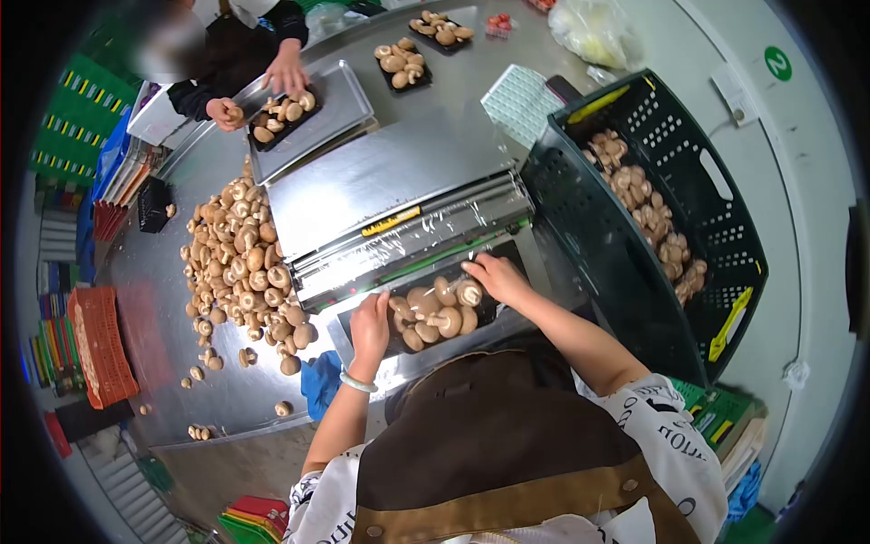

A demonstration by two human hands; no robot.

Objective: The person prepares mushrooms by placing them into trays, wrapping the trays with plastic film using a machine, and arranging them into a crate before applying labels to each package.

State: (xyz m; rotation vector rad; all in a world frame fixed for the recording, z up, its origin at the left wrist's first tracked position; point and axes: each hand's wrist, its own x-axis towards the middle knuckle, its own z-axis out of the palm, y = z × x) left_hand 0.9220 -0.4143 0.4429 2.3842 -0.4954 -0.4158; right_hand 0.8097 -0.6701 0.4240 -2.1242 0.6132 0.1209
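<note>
Clear cling film (441, 243) stretches from the metal wrapping machine (390, 195) towards me, over a black tray of brown mushrooms (433, 313). My left hand (370, 325) is at the tray's left end, fingers closed on the film's edge. At the tray's upper right, my right hand (498, 277) pinches the film between thumb and fingers. The film's near edge is hard to make out against the mushrooms.
Loose mushrooms (237, 258) pile up left of the machine. A dark green crate (580, 227) with packed mushrooms stands on the right. Across the table, a co-worker's hands (288, 72) handle mushrooms over another tray. A blue cloth (320, 383) hangs at the near edge.
</note>
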